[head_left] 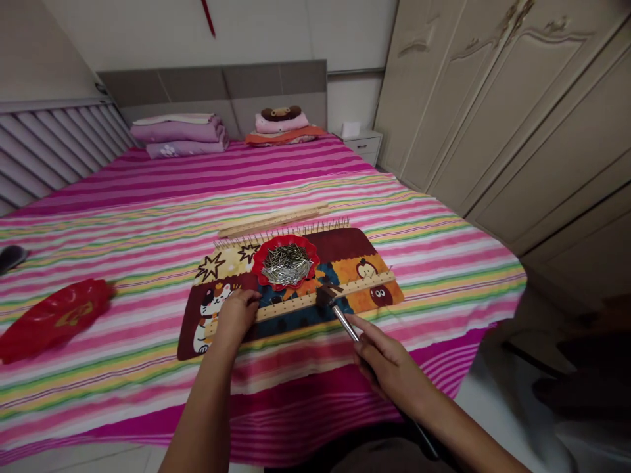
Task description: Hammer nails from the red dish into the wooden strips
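We see a bed with a striped sheet [162, 210] in pink, white, yellow and green, and a padded headboard [192, 85] at its far end. Before it we find folded purple bedding [180, 135] on the left and a pink-and-orange stack [280, 123] topped by something brown on the right. To our left lie a red dish [54, 322] with a yellow mark and, near the edge, a dark object [10, 257]. White slats [54, 141] flank the bed; opposite, we see a small nightstand [365, 146] and a cream wardrobe [493, 112].

Wood strip [296, 303] pt. hidden by L hand [238, 316] — hammer [344, 320] ditto, R hand [389, 361]. Far left of L fingers — dark obj. [12, 257], cut off, unclear.
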`<state>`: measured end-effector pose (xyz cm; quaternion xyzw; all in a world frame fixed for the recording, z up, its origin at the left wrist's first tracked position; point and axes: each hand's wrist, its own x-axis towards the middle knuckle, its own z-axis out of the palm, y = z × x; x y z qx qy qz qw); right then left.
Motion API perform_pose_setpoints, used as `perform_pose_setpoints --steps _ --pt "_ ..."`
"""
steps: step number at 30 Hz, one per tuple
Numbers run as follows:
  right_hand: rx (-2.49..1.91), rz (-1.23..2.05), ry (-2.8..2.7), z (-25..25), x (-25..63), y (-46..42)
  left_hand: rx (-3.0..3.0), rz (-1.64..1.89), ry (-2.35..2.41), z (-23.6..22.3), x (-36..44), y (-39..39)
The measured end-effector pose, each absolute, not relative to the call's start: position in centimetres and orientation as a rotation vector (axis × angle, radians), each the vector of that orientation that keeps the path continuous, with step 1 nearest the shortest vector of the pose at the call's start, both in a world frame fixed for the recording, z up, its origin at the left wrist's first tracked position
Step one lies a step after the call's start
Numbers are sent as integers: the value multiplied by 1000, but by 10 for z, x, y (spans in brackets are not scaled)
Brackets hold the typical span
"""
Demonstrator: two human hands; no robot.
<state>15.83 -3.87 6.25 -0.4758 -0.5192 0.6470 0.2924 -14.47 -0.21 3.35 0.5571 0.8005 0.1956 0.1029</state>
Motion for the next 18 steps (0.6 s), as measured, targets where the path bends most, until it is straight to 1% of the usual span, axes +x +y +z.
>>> perform_pose_setpoints --steps 5,8,10,12,14,16,18 --pt "-1256 1714 -1389 61 159 -37 1906 173 2208 44 -142 25" --pt "-1252 1709 -1387 60 161 -37 1922 69 2193 47 -148 30" --pt "-1249 1703 -1386 59 162 -36 1873 78 2234 48 -155 26" --pt "-1243 1701 -1393 59 163 -36 1747 220 2285 47 -161 16" --pt "-1242 1691 -1404 59 162 -36 1483 535 2261 46 -163 4" --pt "-1246 1686 -1408 59 161 -36 1146 903 2075 45 -160 -7" --pt "-1246 1689 -1403 60 160 -37 885 1161 1845 45 -152 -17"
